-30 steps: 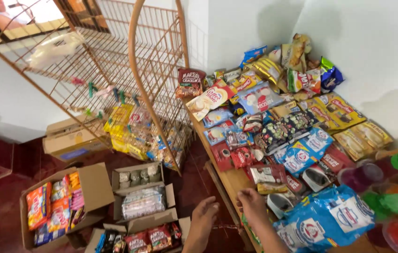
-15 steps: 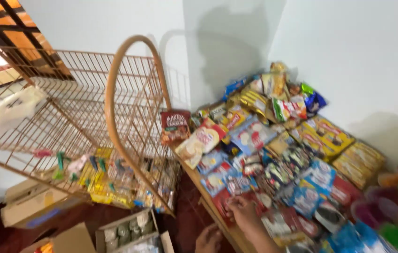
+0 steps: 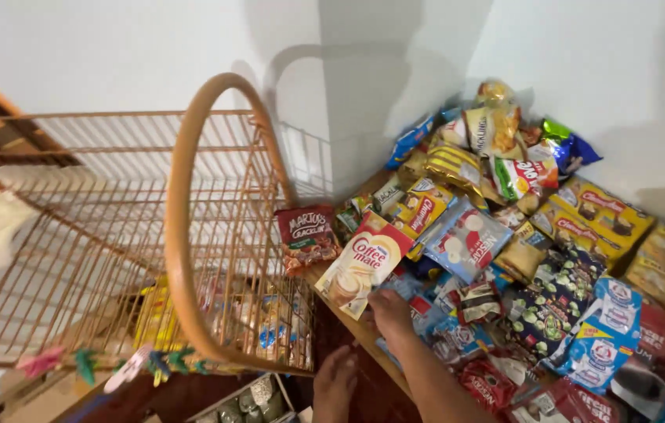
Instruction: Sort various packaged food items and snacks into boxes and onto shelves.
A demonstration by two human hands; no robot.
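My right hand [image 3: 392, 313] reaches onto the table among the snack packets, its fingers resting at the lower edge of a cream and red sachet strip [image 3: 364, 262]; whether it grips the strip is unclear. A dark red cracker packet [image 3: 305, 235] hangs off the table's left edge beside it. My left hand [image 3: 335, 384] hangs lower, below the table edge, fingers loosely spread and holding nothing, near the foot of a copper wire rack [image 3: 183, 235].
The wooden table [image 3: 360, 333] is packed with snack bags, yellow packets [image 3: 599, 215] and blue-white milk pouches [image 3: 603, 329]. The wire rack leans at left with clothes pegs [image 3: 97, 364] clipped on. A box of small jars [image 3: 250, 403] sits on the floor below.
The view has swung upward and closer to the table and rack. My right hand has moved forward along the table to the sachet strip; the floor boxes have mostly left view.
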